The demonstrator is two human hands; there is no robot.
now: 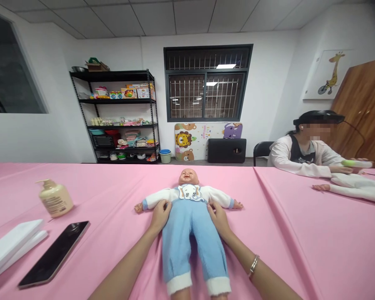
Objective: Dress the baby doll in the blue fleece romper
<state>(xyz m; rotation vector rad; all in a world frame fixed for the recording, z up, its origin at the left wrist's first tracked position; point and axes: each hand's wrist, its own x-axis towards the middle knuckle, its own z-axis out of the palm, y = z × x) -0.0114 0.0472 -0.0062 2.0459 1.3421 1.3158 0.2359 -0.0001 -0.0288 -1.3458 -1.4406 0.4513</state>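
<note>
A baby doll [189, 225] lies on its back on a pink-covered table [300, 250], head pointing away. The left hand [160, 216] and right hand [218, 217], both half-closed, clasp the doll's sides just below its arms. Left of the doll are a pump bottle [55, 198] and a phone [53, 254].

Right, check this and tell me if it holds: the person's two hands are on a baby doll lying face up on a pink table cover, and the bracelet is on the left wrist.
Wrong on one point: the bracelet is on the right wrist, not the left, as the head view shows. The rest holds: the left hand and right hand are on the baby doll, lying face up on the pink table cover.
</note>
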